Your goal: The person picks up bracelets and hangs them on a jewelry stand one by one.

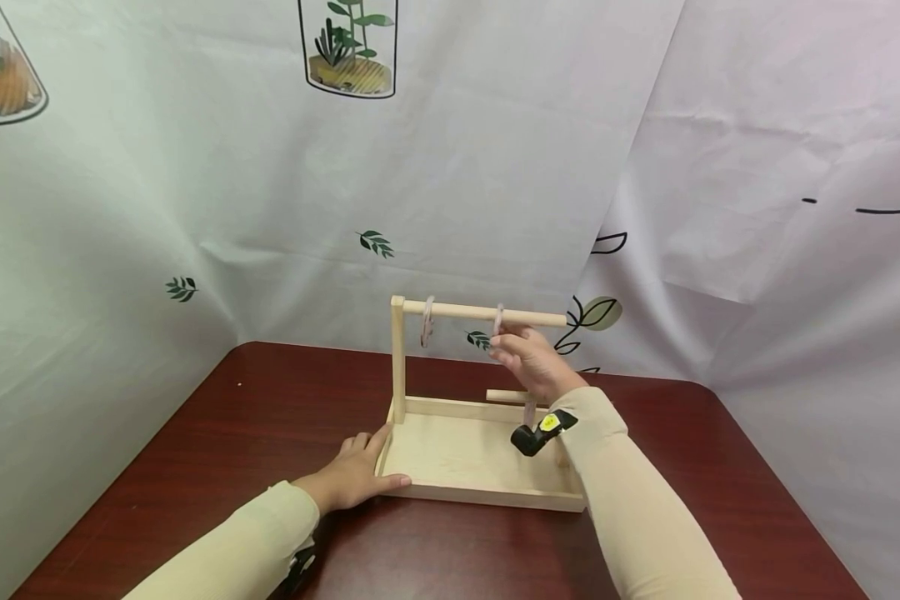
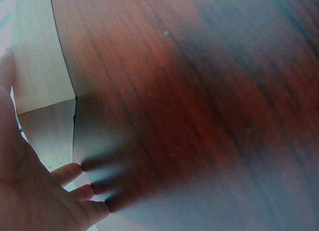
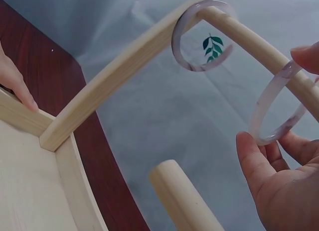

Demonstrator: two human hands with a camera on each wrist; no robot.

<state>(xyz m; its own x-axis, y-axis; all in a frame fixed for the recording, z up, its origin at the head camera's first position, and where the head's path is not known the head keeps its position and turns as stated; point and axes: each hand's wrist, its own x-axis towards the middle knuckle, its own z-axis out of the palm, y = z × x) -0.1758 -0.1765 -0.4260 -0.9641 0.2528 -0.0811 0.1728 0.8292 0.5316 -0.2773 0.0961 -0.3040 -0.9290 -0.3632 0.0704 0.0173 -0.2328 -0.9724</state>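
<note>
A wooden display stand has a tray base (image 1: 465,497), a left post (image 1: 398,358) and an upper rod (image 1: 457,311). My right hand (image 1: 528,358) pinches a pale, marbled bangle (image 3: 269,101) that encircles this rod, with thumb above and fingertips at its lower edge. Nearer the post, a second pale bangle (image 1: 427,323) hangs from the same rod. Lower down, a shorter rod (image 1: 506,396) carries another pale bangle (image 1: 529,412), partly hidden by the right wrist camera. My left hand (image 1: 352,475) rests against the tray's front left corner, thumb along the front wall, fingers down the left side.
The stand sits on a dark red wooden table (image 1: 270,417). Behind and beside it hangs a white cloth (image 1: 495,167) printed with plants. A black wrist camera (image 1: 528,439) on the right wrist overlaps the tray's right part.
</note>
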